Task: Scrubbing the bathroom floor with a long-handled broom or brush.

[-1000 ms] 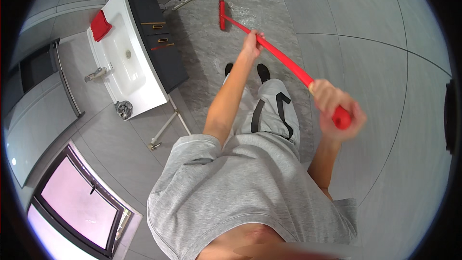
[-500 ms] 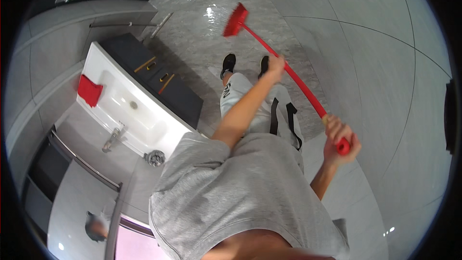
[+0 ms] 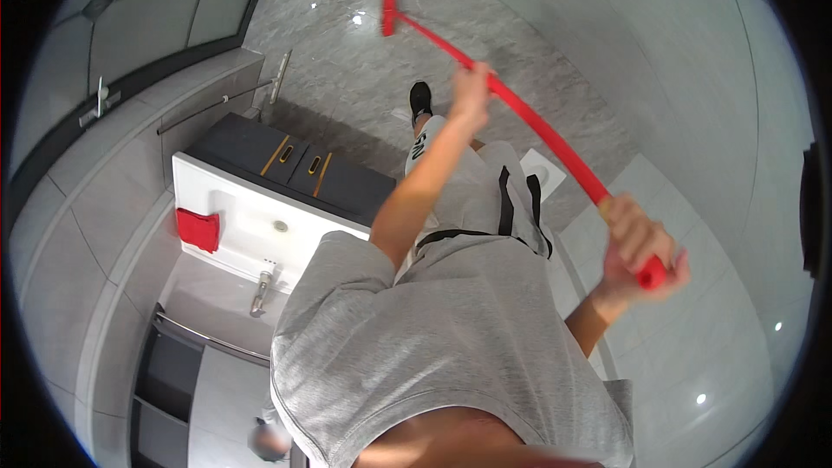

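A long red broom slants across the space in front of me. Its bristled head rests out on the grey floor and looks a little blurred. Partway down the handle, my left hand is wrapped round the shaft. My right hand grips the upper end, with the round red tip poking out beside the fingers. Both hands are closed on the same handle. One black shoe shows beyond my left leg; the other foot is hidden behind my arm and shorts.
Left of me stands a dark cabinet under a white basin with a faucet and a red cloth. A grey tiled wall rises on the right. A framed door is at the far left, and a drain cover lies near my legs.
The broom head has swung left and farther away from me, and both hands have shifted with the handle. My view has turned, and I have stepped, so only one shoe shows now.
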`<state>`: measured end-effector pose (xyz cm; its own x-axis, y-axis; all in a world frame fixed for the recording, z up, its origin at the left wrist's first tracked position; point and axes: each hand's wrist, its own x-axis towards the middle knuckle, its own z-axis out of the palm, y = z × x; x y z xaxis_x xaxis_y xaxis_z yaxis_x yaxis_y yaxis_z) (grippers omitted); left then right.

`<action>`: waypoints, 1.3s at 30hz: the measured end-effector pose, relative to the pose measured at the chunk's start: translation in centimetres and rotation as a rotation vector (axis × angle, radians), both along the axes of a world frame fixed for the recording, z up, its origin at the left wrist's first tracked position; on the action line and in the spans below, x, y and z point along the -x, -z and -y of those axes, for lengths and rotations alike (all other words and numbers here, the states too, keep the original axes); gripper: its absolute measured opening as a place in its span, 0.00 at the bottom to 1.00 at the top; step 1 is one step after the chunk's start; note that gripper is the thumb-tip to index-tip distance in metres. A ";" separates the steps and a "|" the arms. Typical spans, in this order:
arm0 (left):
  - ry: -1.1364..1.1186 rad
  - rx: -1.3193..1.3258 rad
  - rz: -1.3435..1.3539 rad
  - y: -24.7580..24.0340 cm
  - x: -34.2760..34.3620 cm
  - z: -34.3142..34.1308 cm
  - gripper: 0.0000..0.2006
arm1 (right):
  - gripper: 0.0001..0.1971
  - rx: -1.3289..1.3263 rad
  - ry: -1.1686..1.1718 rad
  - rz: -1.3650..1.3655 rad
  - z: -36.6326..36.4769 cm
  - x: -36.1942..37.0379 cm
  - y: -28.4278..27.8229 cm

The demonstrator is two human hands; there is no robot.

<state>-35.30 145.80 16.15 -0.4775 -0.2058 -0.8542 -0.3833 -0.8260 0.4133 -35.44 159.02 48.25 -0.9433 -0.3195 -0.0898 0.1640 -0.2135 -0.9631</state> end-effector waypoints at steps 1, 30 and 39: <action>-0.033 0.049 0.027 1.5 -1.1 2.2 0.07 | 0.25 0.050 -0.043 0.040 0.7 -0.1 2.1; 0.695 0.082 -0.050 0.6 -4.5 -37.4 0.08 | 0.25 0.172 0.402 -0.115 -37.1 -13.2 0.6; 0.622 0.210 0.189 14.9 0.8 -33.6 0.08 | 0.22 0.432 0.352 0.053 -42.6 -9.9 16.4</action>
<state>-36.07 179.41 1.20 -0.4075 -0.1115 -0.9064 -0.8422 -0.3379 0.4202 -25.53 201.60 31.81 -0.9975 -0.0042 -0.0703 0.0568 -0.6377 -0.7682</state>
